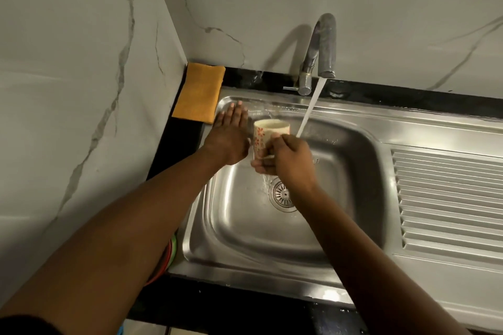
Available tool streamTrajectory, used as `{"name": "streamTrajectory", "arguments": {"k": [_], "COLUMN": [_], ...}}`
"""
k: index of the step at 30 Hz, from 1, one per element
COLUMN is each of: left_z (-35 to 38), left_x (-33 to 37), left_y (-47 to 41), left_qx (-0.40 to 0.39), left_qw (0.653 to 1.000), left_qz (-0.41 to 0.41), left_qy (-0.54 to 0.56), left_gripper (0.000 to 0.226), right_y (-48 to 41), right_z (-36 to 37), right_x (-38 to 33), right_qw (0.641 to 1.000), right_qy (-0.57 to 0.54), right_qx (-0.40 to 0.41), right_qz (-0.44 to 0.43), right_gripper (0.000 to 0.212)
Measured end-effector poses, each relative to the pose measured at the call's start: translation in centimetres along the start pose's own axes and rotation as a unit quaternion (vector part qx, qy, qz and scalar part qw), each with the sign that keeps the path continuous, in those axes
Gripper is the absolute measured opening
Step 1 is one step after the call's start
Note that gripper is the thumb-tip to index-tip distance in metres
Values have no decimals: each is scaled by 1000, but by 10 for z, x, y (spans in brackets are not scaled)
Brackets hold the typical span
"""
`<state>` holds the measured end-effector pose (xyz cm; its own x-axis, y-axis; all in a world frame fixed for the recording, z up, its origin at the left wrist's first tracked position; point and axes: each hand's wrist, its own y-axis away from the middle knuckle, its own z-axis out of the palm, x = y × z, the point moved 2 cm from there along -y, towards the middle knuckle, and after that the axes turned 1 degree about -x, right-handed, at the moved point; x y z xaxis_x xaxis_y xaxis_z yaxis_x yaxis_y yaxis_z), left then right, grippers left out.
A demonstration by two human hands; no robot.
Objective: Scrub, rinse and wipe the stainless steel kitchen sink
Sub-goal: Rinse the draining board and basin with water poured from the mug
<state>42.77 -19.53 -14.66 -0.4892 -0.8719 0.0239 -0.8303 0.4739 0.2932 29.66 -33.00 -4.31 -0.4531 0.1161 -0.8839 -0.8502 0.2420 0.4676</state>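
Observation:
The stainless steel sink (353,226) fills the middle of the view, with a round drain strainer (280,194) in its basin. Water (310,109) streams from the steel tap (324,46) into the basin. My right hand (285,158) grips a cream mug with orange flowers (268,132) by its handle, held above the basin just left of the stream. My left hand (231,139) lies flat with straight fingers on the wet rear left rim of the sink, beside the mug.
A folded orange cloth (200,92) lies on the black counter in the back left corner. A ribbed draining board (446,198) extends to the right. Marble walls stand behind and at left. Coloured plastic rims (170,250) show under my left forearm.

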Motion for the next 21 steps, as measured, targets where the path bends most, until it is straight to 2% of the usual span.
{"name": "streamTrajectory", "arguments": {"k": [2, 5, 7, 10, 12, 17, 21], "left_z": [0, 2, 2, -4, -11, -32, -36], "left_x": [7, 13, 18, 33, 45, 69, 82], "left_y": [-8, -8, -8, -9, -14, -34, -42], "left_qx": [-8, -7, -7, 3, 8, -4, -43], "left_qw": [1000, 1000, 1000, 996, 991, 988, 988], "left_qz": [-20, -21, 7, 93, 127, 151, 146], "left_qy": [15, 7, 11, -15, -29, 16, 28], "left_gripper": [91, 92, 91, 84, 81, 86, 89], "right_y": [8, 20, 27, 22, 12, -9, -8], "right_z": [-19, -50, -67, -81, -84, -84, -91], "right_x": [20, 39, 43, 37, 25, -21, -17], "right_qw": [999, 997, 995, 990, 990, 996, 997], "right_qy": [-19, 9, 38, 71, 87, 85, 64], "right_qx": [-1, -9, -8, 16, 31, 32, 38], "right_qz": [34, 74, 96, 118, 107, 16, 4], "right_gripper": [27, 29, 31, 27, 24, 21, 21]}}
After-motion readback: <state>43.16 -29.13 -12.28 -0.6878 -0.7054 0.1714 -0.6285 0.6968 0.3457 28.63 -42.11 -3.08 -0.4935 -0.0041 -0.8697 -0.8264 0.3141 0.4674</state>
